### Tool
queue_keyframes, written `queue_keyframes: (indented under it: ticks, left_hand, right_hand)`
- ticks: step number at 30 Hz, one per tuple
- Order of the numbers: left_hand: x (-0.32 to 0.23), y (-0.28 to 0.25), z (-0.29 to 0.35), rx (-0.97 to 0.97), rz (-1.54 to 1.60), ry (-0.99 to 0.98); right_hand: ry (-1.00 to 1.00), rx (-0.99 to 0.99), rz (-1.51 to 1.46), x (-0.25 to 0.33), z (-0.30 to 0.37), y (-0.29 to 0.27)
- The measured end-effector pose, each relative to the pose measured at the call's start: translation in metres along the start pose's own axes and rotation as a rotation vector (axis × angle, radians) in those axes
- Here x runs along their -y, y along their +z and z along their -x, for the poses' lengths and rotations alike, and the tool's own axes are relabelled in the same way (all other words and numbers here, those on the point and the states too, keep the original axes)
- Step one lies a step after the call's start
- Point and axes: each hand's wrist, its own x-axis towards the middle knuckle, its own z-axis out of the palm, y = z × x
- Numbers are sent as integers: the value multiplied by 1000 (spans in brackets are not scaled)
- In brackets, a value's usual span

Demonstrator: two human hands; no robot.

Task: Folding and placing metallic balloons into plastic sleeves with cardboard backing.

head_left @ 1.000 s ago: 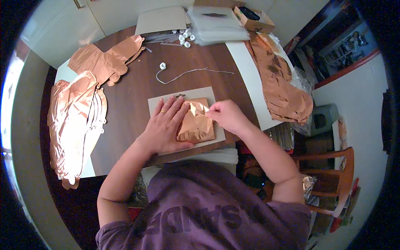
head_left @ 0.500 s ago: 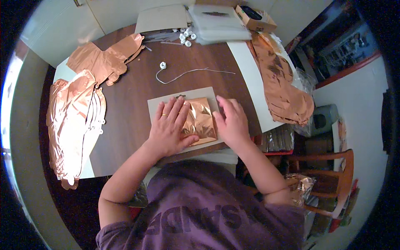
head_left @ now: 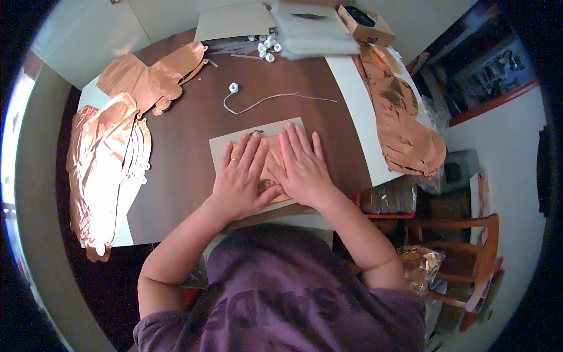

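At the left end of the brown table [head_left: 182,146], a shiny pile of copper foil shapes [head_left: 99,158] lies over a white edge, and a second copper foil piece [head_left: 141,82] touches it from behind. Farther along, at the back, stands a stack of grey card [head_left: 231,22]. Near the front edge, the left hand [head_left: 237,176] lies palm down, its fingers straight and slightly spread, thumb out to the side. Beneath it is a grey backing card [head_left: 218,148], and on that card lies the folded copper foil [head_left: 272,154], showing in the gap between the hands. Behind these, a thin white cord [head_left: 258,104] curves away from a small white knob [head_left: 233,88]. The right hand [head_left: 306,170] rests flat over the foil's right part, index and middle fingers close together, the little finger apart. Toward the right come clear plastic sleeves [head_left: 316,38], an open cardboard box [head_left: 375,32] and more copper foil [head_left: 399,117]
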Motion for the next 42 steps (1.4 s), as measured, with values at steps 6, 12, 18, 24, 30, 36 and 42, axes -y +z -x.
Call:
queue_keyframes:
  ticks: [6, 12, 18, 24, 30, 36, 42]
  left_hand:
    - [-1, -2, 8, -23, -26, -99]
    - [-23, -3, 4, -41, -162, -163]
    - [-47, 10, -21, -84, 109, -155]
    - [-14, 6, 1, -65, -9, -264]
    - [-11, -5, 10, -102, -149, -288]
    - [-23, -5, -11, -53, 95, -64]
    - [-10, 2, 15, -13, -32, -200]
  right_hand:
    - [9, 18, 48, 0, -1, -2]
    - [37, 68, 75, 3, -4, -4]
    - [67, 146, 169, -1, -5, 0]
    - [66, 70, 86, 5, -4, -5]
    - [52, 66, 67, 6, -5, -10]
    - [17, 14, 145, 0, -4, 3]
    - [60, 68, 117, 7, -4, -9]
